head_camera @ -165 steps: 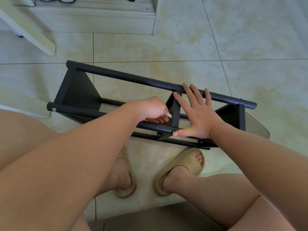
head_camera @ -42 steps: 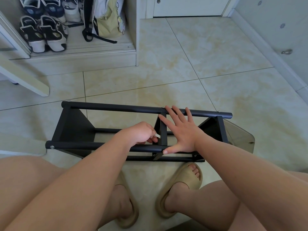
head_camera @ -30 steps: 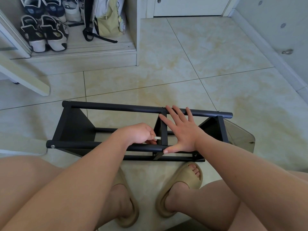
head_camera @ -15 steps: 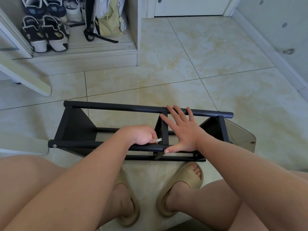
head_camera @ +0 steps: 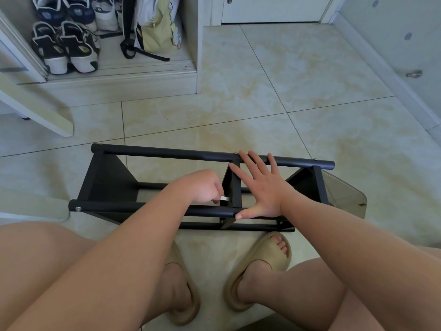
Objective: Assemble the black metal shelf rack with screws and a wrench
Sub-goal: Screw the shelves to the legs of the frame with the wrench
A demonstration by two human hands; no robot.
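Note:
The black metal shelf rack (head_camera: 152,152) lies on its side on the tiled floor in front of my knees. My left hand (head_camera: 202,186) reaches between the two upper tubes and pinches a small silver wrench (head_camera: 225,198) at the foot of the middle crossbar (head_camera: 236,187). My right hand (head_camera: 259,187) lies flat with spread fingers across the top of the rack, fingertips on the far tube and thumb on the near tube. Whatever the wrench sits on is hidden behind the bar.
My feet in beige slippers (head_camera: 260,266) stand just below the rack. A clear plastic bag (head_camera: 346,199) lies under the rack's right end. A shoe cabinet with sneakers (head_camera: 66,46) and a bag (head_camera: 157,27) is at the far left. A white board (head_camera: 35,108) leans at left.
The view tilted up from the rack to show the cabinet. My left hand has turned the wrench slightly at the crossbar; my right hand stays flat on the rack.

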